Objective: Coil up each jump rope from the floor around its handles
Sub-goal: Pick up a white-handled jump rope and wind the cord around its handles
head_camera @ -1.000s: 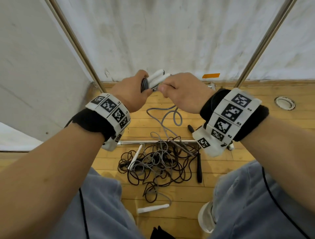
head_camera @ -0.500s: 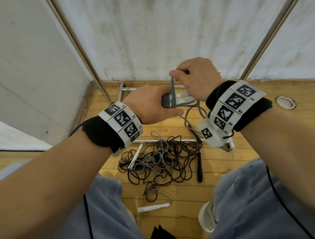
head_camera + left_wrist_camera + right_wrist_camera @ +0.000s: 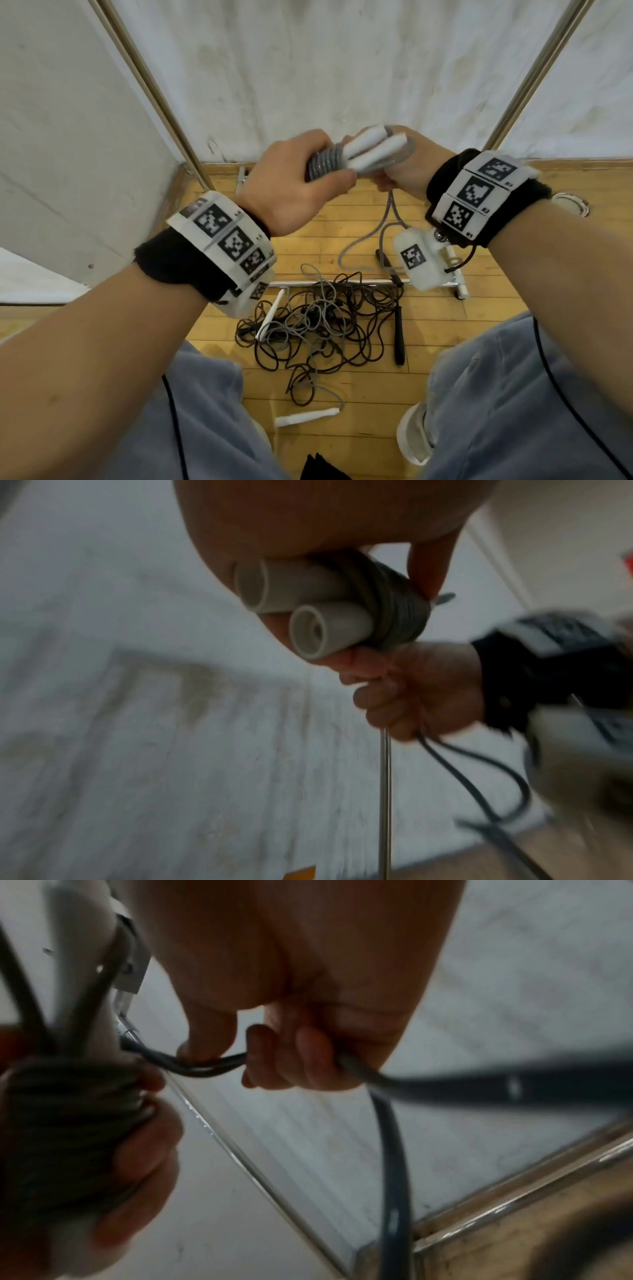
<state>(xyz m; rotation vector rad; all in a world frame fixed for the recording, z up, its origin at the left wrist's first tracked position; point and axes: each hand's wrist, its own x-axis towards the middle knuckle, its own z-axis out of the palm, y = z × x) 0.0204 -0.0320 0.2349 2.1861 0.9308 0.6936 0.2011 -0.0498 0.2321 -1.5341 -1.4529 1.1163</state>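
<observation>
On the left of the head view, the left hand (image 3: 291,192) is raised in front of the white wall (image 3: 308,61), its fingers and thumb curled round a pair of white handles (image 3: 370,150) held side by side. Grey rope (image 3: 323,163) is wound in tight turns round the handles just where the left hand grips them; the left wrist view shows the two round handle ends poking out past the coil (image 3: 394,607). Just to the right, touching the bundle, the right hand (image 3: 407,168) is closed on the free length of the same rope, which runs through its curled fingers (image 3: 281,1056) and hangs down in a loose loop (image 3: 373,240) towards the wooden floor (image 3: 513,308).

Lower down, between the person's knees, a tangle of black and grey ropes (image 3: 318,325) lies on the floor. A white handle (image 3: 270,315) sticks out at the tangle's left side, a black handle (image 3: 399,335) lies along its right side, and another white handle (image 3: 305,416) lies apart on the near side. A metal bar (image 3: 342,282) runs across the floor just beyond the tangle. At far right, a round metal fitting (image 3: 572,204) is set in the floor beside the right wrist.
</observation>
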